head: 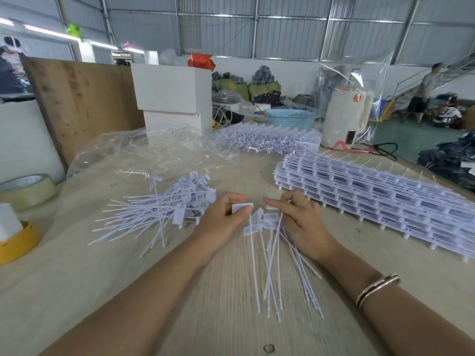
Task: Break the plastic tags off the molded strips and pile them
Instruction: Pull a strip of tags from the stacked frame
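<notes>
- While bare tabletop (pixel 231 291) is left toward the near edge, the hands are flanked by the loose tag pile (pixel 159 211) and the stacked molded strips (pixel 372 196).
- One tag (pixel 243 208) is pinched by the curled left hand (pixel 226 217).
- A fanned tag bunch (pixel 277 253) is gripped by the right hand (pixel 300 222), fingers curled.

Pale plastic on a matt wood-grain table

The loose tags (pixel 164 209) and the stacked molded strips (pixel 380 199) look like smooth, matt white plastic with a faint lilac cast. The table (pixel 218 291) shows pale, dull wood grain (one dark knot near the front edge). A crumpled clear bag (pixel 154 150) is glossy film; the tape roll (pixel 28 187) shines, and the bangle (pixel 377 289) on the right wrist looks like polished metal.
</notes>
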